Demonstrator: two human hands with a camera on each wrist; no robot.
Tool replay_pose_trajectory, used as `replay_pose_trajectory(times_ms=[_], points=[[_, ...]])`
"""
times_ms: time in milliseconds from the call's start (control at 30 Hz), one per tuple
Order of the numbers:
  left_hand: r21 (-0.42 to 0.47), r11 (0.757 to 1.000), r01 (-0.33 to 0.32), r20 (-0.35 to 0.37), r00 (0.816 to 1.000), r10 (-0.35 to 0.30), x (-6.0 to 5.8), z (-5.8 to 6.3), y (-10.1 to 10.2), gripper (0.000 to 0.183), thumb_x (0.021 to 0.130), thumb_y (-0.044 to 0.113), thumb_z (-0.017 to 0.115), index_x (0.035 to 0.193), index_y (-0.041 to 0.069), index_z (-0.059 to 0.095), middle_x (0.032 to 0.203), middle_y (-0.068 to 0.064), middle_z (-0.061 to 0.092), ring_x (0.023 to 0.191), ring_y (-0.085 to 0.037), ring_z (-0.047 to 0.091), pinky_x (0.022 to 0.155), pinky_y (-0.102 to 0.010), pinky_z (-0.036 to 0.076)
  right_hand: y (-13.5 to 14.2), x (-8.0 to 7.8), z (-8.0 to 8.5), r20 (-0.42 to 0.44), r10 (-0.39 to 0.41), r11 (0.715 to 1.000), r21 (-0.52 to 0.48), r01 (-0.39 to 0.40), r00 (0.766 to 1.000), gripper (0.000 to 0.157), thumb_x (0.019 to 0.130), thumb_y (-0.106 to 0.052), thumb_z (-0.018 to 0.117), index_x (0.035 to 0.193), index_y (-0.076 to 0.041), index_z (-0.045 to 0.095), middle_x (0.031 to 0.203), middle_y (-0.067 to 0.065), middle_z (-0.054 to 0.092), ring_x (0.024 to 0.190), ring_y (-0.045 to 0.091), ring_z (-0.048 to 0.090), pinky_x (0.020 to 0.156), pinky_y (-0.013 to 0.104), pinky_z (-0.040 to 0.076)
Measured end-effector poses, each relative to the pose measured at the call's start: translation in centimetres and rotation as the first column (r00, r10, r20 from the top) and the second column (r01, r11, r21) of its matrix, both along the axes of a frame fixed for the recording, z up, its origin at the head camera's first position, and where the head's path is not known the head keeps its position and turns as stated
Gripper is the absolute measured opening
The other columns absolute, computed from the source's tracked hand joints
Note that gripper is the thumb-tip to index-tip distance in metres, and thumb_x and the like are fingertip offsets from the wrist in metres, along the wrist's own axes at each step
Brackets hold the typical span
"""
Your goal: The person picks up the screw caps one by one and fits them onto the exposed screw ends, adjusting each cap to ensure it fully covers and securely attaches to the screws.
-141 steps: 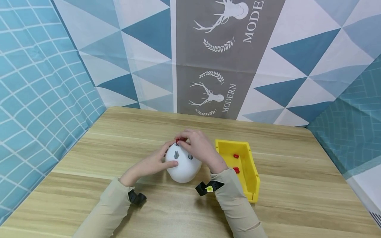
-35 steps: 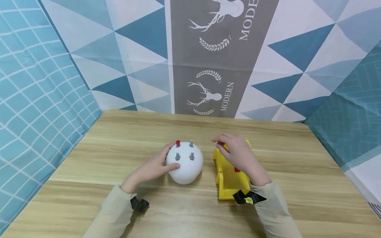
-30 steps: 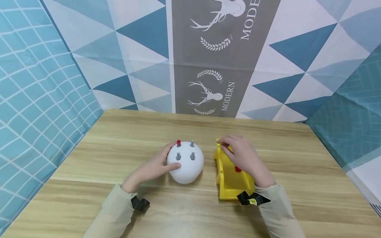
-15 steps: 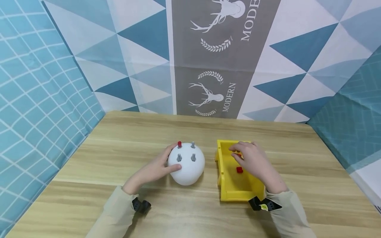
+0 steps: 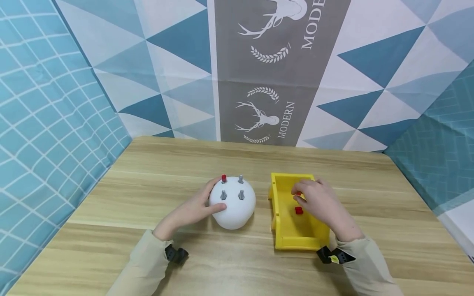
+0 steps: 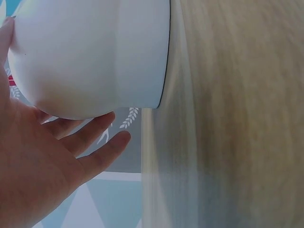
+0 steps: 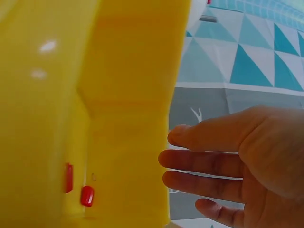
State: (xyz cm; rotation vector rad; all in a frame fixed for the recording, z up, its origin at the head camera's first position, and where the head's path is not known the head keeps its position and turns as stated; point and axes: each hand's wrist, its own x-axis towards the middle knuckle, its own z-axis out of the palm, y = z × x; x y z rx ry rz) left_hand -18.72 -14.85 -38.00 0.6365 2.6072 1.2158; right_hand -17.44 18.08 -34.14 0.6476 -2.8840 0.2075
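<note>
A white dome (image 5: 233, 213) stands on the table, with metal bolts (image 5: 241, 195) sticking up from its top. A red cap (image 5: 224, 178) covers the back left bolt. My left hand (image 5: 194, 207) holds the dome from its left, thumb across the front and fingers round the far side; in the left wrist view the lower fingers spread along the white wall. My right hand (image 5: 318, 201) hovers over the yellow bin (image 5: 277, 218), fingers reaching inward with nothing between them. Beneath it lie small red caps (image 5: 298, 210); the right wrist view shows another red cap (image 7: 87, 195) low in the bin.
The bin stands right of the dome, with a strip of wooden table (image 5: 261, 230) between them. Patterned cloth (image 5: 259, 82) hangs behind the table, and blue checked cloth (image 5: 44, 123) hangs along the left side.
My right hand was pinching the red cap at the back left bolt, then let go and moved right over the bin. The left hand has kept its hold on the dome.
</note>
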Motion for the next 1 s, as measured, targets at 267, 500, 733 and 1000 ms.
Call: replay_pose_trajectory(times_ms=[267, 500, 733, 1000], points=[[-0.005, 1.0, 0.003, -0.005, 1.0, -0.003, 0.0, 0.0, 0.1, 0.085, 0.082, 0.046, 0.062, 0.145, 0.013, 0.016, 0.147, -0.012, 0.025, 0.131, -0.032, 0.031, 0.101, -0.053, 0.031, 0.6, 0.3, -1.1, -0.067, 0.048, 0.995, 0.088, -0.042, 0.997, 0.01, 0.074, -0.007, 0.07, 0.078, -0.014, 0.064, 0.077, -0.005, 0.062, 0.069, 0.012, 0.055, 0.072, 0.039, 0.038], [0.002, 1.0, 0.001, 0.016, 1.0, -0.001, -0.1, -0.1, 0.0, 0.084, 0.082, 0.046, 0.062, 0.145, 0.018, 0.015, 0.148, -0.012, 0.023, 0.132, -0.032, 0.029, 0.101, -0.054, 0.03, 0.8, 0.3, -1.9, -0.089, 0.04, 0.985, 0.17, -0.024, 0.995, 0.013, 0.071, -0.007, 0.071, 0.079, -0.014, 0.064, 0.078, -0.002, 0.063, 0.071, 0.017, 0.056, 0.08, 0.045, 0.038], [0.01, 1.0, 0.009, 0.014, 1.0, -0.009, 0.1, -0.1, 0.0, 0.083, 0.082, 0.046, 0.061, 0.145, 0.018, 0.015, 0.148, -0.011, 0.022, 0.133, -0.031, 0.028, 0.102, -0.053, 0.029, 0.8, 0.2, -2.6, -0.14, 0.043, 0.965, 0.264, -0.004, 0.989, 0.013, 0.07, -0.008, 0.072, 0.079, -0.014, 0.064, 0.076, -0.002, 0.062, 0.068, 0.019, 0.056, 0.085, 0.047, 0.035], [0.013, 1.0, 0.009, 0.021, 1.0, -0.009, 0.0, -0.1, 0.0, 0.082, 0.083, 0.046, 0.061, 0.145, 0.019, 0.015, 0.148, -0.01, 0.022, 0.133, -0.031, 0.027, 0.102, -0.053, 0.029, 0.5, 0.1, -3.4, -0.174, 0.052, 0.959, 0.282, 0.0, 0.983, 0.01, 0.072, -0.005, 0.07, 0.075, -0.013, 0.065, 0.074, 0.001, 0.063, 0.067, 0.021, 0.056, 0.093, 0.05, 0.031]])
